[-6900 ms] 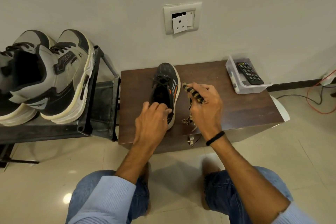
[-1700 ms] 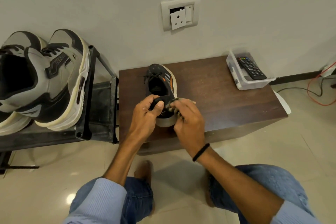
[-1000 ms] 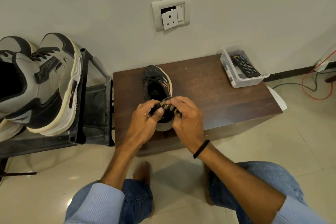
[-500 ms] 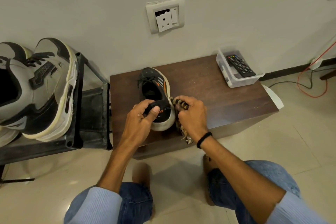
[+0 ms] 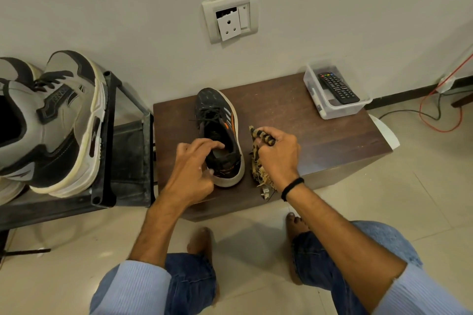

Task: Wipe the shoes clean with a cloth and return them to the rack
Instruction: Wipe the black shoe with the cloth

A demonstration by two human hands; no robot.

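Left of the table (image 5: 320, 140), the rack (image 5: 133, 151); on the table the dark shoe (image 5: 217, 115), toe to wall, heel under the left hand (image 5: 189, 174), fingers (image 5: 212, 143) loosely curled, unclasped. Right hand (image 5: 279, 158) just beside, fingers clenched round the cloth (image 5: 256, 161).

- The grey sneakers (image 5: 51, 123) on the rack (image 5: 128, 161) run off the left edge.
- The right hand (image 5: 279, 156) hides most of the striped cloth (image 5: 257, 161).
- The left hand (image 5: 192, 171) covers the black shoe (image 5: 220, 135) at the heel; whether it grips is unclear.
- The remote (image 5: 337, 87) has labels too small to read.
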